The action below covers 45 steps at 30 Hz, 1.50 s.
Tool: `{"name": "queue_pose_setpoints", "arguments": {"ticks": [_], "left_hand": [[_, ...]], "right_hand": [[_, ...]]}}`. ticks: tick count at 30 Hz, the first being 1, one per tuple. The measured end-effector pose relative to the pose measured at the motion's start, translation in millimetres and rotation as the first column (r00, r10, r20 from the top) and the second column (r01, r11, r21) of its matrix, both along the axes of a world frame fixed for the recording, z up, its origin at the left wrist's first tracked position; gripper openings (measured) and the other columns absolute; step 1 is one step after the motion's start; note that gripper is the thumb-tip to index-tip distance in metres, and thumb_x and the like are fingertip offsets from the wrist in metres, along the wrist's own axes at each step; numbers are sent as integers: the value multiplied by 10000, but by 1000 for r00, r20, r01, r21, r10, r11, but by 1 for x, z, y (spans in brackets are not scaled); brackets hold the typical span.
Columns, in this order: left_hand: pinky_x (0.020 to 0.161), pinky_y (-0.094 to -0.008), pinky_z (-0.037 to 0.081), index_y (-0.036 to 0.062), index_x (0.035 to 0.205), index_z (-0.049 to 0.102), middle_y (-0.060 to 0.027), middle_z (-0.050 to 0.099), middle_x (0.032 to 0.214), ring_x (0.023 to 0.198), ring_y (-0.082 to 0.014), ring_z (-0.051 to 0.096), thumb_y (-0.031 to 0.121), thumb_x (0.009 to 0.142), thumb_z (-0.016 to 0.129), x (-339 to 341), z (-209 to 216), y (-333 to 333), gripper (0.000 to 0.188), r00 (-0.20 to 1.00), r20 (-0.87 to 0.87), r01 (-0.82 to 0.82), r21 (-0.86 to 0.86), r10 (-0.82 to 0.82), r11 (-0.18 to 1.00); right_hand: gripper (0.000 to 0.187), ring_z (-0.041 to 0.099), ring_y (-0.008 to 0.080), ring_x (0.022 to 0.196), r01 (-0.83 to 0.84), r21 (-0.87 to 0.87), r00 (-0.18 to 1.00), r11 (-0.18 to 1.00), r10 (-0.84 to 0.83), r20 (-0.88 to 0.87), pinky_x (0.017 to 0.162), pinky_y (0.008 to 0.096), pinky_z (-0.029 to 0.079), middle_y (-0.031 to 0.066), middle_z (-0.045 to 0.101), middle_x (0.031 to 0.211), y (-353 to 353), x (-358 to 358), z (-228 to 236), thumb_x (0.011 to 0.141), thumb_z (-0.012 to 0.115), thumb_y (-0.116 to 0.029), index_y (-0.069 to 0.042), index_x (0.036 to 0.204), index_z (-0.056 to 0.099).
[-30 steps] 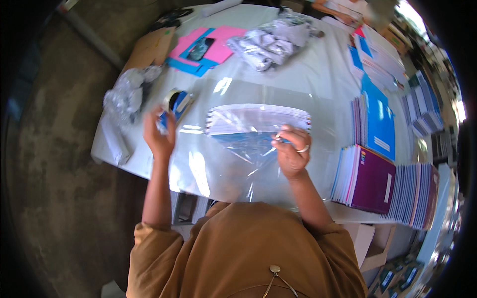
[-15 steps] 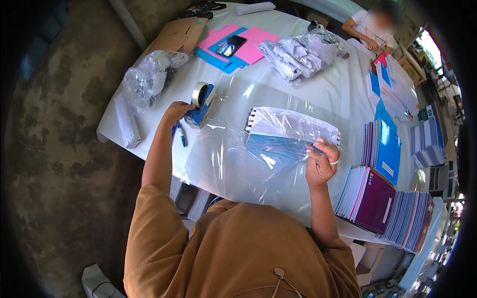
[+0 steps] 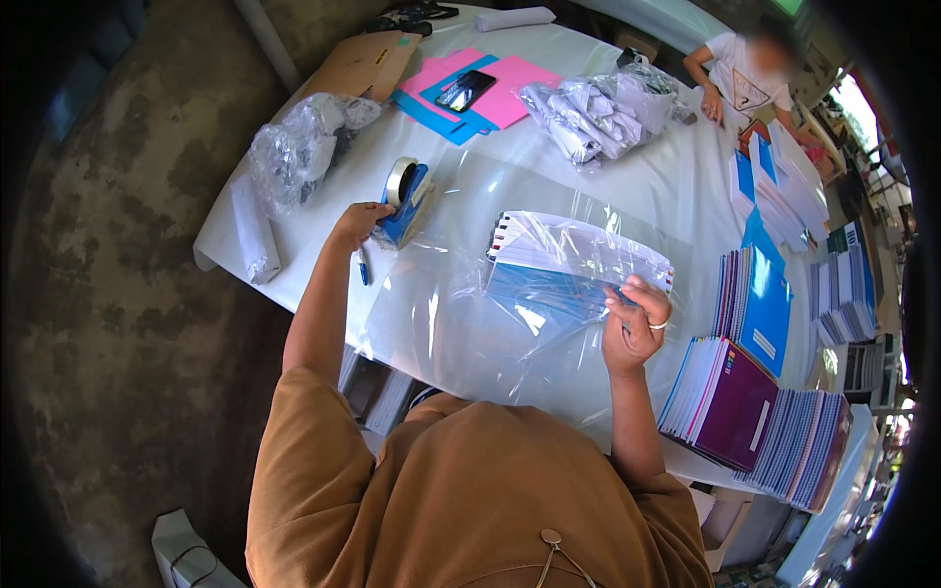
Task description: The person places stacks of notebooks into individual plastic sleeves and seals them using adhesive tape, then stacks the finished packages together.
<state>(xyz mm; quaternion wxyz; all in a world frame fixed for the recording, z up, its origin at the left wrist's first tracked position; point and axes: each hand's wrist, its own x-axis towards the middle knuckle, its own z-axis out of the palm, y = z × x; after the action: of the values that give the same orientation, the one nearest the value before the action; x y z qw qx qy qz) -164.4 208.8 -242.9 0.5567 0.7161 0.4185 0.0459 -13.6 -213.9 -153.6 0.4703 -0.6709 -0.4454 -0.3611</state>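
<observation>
At the left, my left hand (image 3: 360, 223) has its fingers closed together at the near end of a blue tape dispenser (image 3: 416, 196) with a roll of tape (image 3: 399, 180) in it. Whatever they pinch is too small to make out. A thin stack of white-paged notebooks with blue covers (image 3: 559, 238) lies under clear plastic film (image 3: 451, 328) on the table's middle. On the stack's right end, my right hand (image 3: 635, 321), wearing a ring, grips the film with bent fingers. A blue-and-white pen (image 3: 363, 267) rests beside my left wrist.
Stacks of purple (image 3: 727, 407) and blue notebooks (image 3: 767, 309) line the right side. Crumpled plastic (image 3: 309, 152), a cardboard piece (image 3: 363, 64), pink and blue sheets (image 3: 524, 90) with a phone (image 3: 466, 91), and bagged paper (image 3: 593, 118) lie farther back. Another person (image 3: 740, 73) is at the far right.
My hands keep nearly the same places at the dispenser and the film. The whole view has shifted slightly. At the far right, the other person's arm has moved onto the table.
</observation>
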Motion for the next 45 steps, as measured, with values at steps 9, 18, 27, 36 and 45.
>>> {"name": "queue_pose_setpoints", "arguments": {"ticks": [9, 18, 27, 36, 45], "left_hand": [[918, -467, 388, 34, 1198, 526, -125, 452, 1270, 1073, -218, 500, 233, 845, 582, -68, -33, -58, 409, 504, 732, 189, -611, 459, 769], [583, -369, 465, 46, 742, 617, -111, 634, 649, 599, -227, 618, 250, 800, 655, -90, 18, -18, 215, 824, 192, -387, 877, 533, 283], [380, -205, 336, 104, 511, 421, -29, 513, 484, 398, -65, 432, 230, 833, 677, 37, 136, -339, 431, 841, 512, 8, -334, 174, 942], [360, -223, 251, 136, 472, 387, 18, 421, 428, 379, -48, 334, 346, 789, 725, 63, 73, -335, 510, 866, 424, -150, -287, 266, 946], [645, -249, 449, 79, 1013, 600, -44, 625, 887, 782, -126, 580, 482, 883, 527, 42, 35, -396, 429, 801, 390, 590, -642, -454, 490]], "right_hand": [[251, 596, 200, 879, 9, 1, 1000, 1000, -9, 22, 768, 326, 442, 3, 582, 885, -1, 2, -2, 597, 768, 57, -121, 653, 601], [234, 597, 210, 890, -51, 46, 998, 998, 50, 34, 772, 340, 437, 5, 590, 904, 3, -2, -1, 600, 758, 54, -119, 653, 609], [207, 598, 200, 929, -52, -4, 993, 999, 52, 104, 761, 335, 451, 6, 588, 923, 0, 8, 5, 602, 739, 17, -119, 671, 600], [521, 477, 179, 1056, -1, -587, 997, 810, -43, -61, 858, 355, 348, -2, 521, 1222, -21, -8, 51, 671, 655, -101, -135, 1185, 578], [687, 468, 308, 1107, -258, -783, 926, 566, -87, -368, 981, 412, 278, 153, 529, 1144, 58, 11, 89, 571, 792, -179, -32, 1167, 483]]}}
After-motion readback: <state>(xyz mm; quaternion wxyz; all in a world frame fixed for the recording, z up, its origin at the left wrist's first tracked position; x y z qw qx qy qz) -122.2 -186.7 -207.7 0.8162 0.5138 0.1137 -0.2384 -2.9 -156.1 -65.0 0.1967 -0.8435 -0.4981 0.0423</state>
